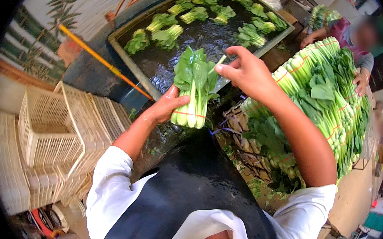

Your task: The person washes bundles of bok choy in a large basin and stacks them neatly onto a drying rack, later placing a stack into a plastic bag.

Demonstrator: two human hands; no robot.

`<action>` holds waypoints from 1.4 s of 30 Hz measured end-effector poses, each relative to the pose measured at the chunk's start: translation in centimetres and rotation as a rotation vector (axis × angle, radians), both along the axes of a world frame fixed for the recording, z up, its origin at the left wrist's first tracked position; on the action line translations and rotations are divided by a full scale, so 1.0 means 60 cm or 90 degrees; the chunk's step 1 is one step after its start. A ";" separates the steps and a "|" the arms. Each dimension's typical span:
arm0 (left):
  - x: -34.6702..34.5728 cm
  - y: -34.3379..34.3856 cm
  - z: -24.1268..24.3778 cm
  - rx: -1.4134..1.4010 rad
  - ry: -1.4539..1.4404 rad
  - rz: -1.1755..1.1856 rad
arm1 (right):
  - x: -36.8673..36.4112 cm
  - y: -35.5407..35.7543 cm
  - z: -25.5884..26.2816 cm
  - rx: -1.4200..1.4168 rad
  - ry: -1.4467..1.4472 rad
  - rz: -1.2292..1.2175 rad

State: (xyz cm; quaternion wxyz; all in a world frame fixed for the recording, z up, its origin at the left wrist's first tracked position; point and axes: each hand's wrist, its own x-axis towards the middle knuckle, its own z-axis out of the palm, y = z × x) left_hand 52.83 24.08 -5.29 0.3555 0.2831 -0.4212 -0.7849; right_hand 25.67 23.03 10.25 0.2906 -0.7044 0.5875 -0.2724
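My left hand holds a bunch of green leafy vegetable, like bok choy, around its side. The bunch stands nearly upright, leaves up, with a red band around its pale stalk bases. Just right of its leaves is my right hand, with thumb and forefinger pinched on a thin pale leaf stalk. Whether that stalk is still joined to the bunch is hidden. Beyond my hands, several more bunches float in a water-filled tank.
On the right rises a large stack of banded greens, a person's hand resting on it. White plastic crates are piled at left. A yellow-orange pole leans by the tank. My black apron hangs below.
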 end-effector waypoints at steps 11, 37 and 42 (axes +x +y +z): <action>0.070 0.271 -0.052 -0.049 -0.092 0.270 | 0.034 0.131 0.060 0.036 0.240 0.146; 0.238 0.334 -0.099 0.012 0.023 0.357 | 0.386 0.230 -0.257 0.501 -0.507 -0.071; 0.265 0.320 -0.092 0.062 0.080 0.334 | 0.415 0.240 -0.234 0.416 -0.507 -0.061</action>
